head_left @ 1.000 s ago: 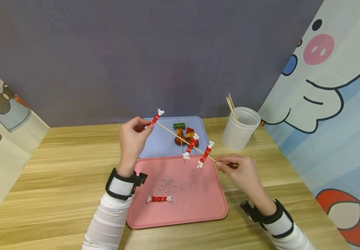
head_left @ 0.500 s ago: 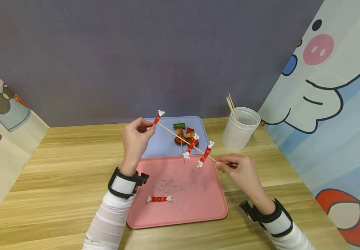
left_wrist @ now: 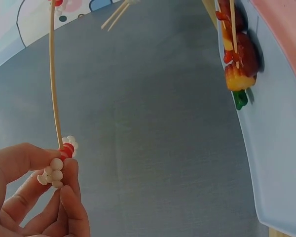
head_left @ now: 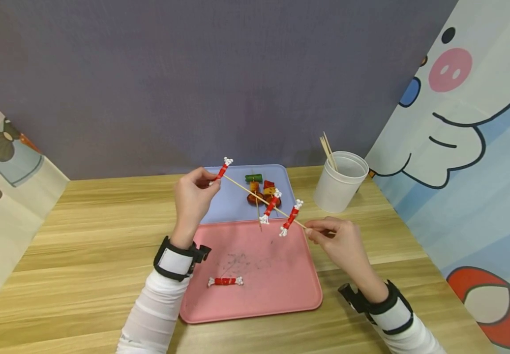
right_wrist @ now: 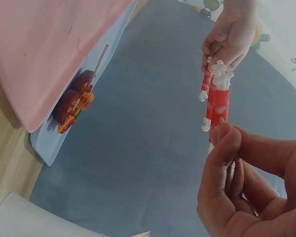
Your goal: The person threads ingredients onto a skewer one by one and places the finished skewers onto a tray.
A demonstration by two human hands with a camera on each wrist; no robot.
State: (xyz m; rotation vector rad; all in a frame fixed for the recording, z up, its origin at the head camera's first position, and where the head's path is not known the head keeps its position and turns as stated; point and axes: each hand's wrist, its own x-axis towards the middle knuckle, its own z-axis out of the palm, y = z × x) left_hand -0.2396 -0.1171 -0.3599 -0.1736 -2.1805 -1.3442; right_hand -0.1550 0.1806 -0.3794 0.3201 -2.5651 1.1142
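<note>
My left hand (head_left: 192, 197) pinches a red roll with white knobbly ends (head_left: 223, 170), like a toy enoki roll, at the far-left end of a thin bamboo skewer (head_left: 244, 188). In the left wrist view the skewer's end meets the roll's red middle (left_wrist: 66, 151) beside the thumb. Two similar rolls sit across the skewer: a middle one (head_left: 270, 207) and another (head_left: 291, 218) closer to my right hand (head_left: 341, 243). That hand grips the skewer's near-right end between thumb and fingers. A further red roll (head_left: 225, 281) lies on the pink tray (head_left: 281, 295).
Behind the pink tray is a blue tray (head_left: 224, 211) with toy food skewers (head_left: 255, 189) of green, yellow, red and brown pieces. A white cup (head_left: 341, 189) holding bamboo sticks (head_left: 327, 150) stands at the back right. A grey partition (head_left: 215, 88) rises behind the table.
My left hand has shifted slightly to the right with its roll, a little closer to the other two rolls on the skewer. My right hand has stayed almost still.
</note>
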